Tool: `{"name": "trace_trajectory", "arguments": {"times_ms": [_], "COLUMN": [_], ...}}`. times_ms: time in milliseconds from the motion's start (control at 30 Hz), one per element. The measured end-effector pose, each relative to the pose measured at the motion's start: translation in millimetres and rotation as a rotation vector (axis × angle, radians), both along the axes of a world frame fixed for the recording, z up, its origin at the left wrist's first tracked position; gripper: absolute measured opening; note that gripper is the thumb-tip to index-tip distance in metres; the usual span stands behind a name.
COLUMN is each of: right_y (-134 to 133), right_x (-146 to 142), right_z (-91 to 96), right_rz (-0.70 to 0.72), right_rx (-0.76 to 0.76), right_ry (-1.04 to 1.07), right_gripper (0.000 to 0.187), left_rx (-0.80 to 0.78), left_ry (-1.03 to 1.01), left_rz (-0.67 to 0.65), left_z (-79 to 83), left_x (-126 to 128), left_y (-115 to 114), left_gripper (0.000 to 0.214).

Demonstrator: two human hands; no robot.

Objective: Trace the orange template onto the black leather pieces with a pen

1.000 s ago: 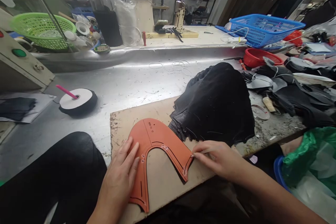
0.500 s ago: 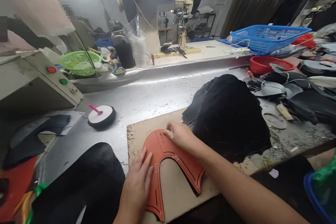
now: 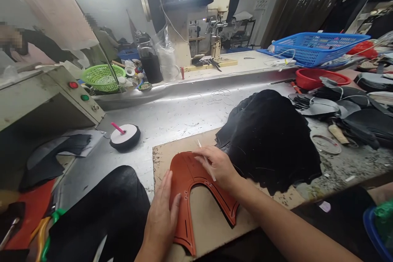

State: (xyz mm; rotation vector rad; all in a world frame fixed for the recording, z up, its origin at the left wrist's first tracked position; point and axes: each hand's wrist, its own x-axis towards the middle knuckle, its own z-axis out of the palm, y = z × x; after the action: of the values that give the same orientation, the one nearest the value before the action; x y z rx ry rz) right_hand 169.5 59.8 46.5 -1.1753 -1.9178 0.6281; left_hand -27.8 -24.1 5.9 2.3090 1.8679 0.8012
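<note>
A U-shaped orange-red pattern template with cut slots lies on a tan board. Black material shows along its inner edge, beneath it. My left hand rests on the template's left arm, fingers stretched out. Over the template's right side, my right hand holds a slim white marking pen; its pointed end faces up and away from me. A pile of black leather pieces sits just beyond my right hand. More black leather lies left of my left hand.
A roll of black tape stands on the metal tabletop. A sewing machine rises behind. A blue basket, a red basin and stacked dark pieces are at right; a control box is at left.
My right hand has lifted a little from the template and turned, bringing the white pen into clear view. My left hand stays on the template. The camera view has shifted slightly.
</note>
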Motion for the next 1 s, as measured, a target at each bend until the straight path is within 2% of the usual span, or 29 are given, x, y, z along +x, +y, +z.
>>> {"name": "trace_trajectory", "arguments": {"times_ms": [67, 167, 267, 400, 700, 1000], "right_y": [-0.5, 3.2, 7.7, 7.9, 14.2, 19.4], "right_x": [1.8, 4.0, 4.3, 2.7, -3.5, -5.6], "right_z": [3.2, 4.1, 0.4, -1.9, 6.4, 9.3], "right_rz": [0.015, -0.033, -0.062, -0.052, -0.091, -0.088], "right_rx": [-0.101, -0.213, -0.236, -0.285, -0.364, -0.392], "right_ry": [0.099, -0.004, -0.143, -0.152, -0.217, -0.253], "right_gripper": [0.015, 0.011, 0.006, 0.009, 0.008, 0.011], "left_rx": [-0.004, -0.002, 0.016, 0.025, 0.045, 0.037], "left_ry": [-0.008, -0.013, 0.001, 0.013, -0.008, 0.002], "left_rz": [0.024, 0.035, 0.001, -0.018, -0.038, -0.034], "left_z": [-0.4, -1.0, -2.0, -2.9, -4.2, -4.9], "left_x": [-0.1, 0.0, -0.2, -0.9, -1.4, -1.5], "left_y": [-0.7, -1.5, -1.0, -0.4, -0.1, -0.3], "left_gripper": [0.065, 0.066, 0.063, 0.058, 0.053, 0.050]}}
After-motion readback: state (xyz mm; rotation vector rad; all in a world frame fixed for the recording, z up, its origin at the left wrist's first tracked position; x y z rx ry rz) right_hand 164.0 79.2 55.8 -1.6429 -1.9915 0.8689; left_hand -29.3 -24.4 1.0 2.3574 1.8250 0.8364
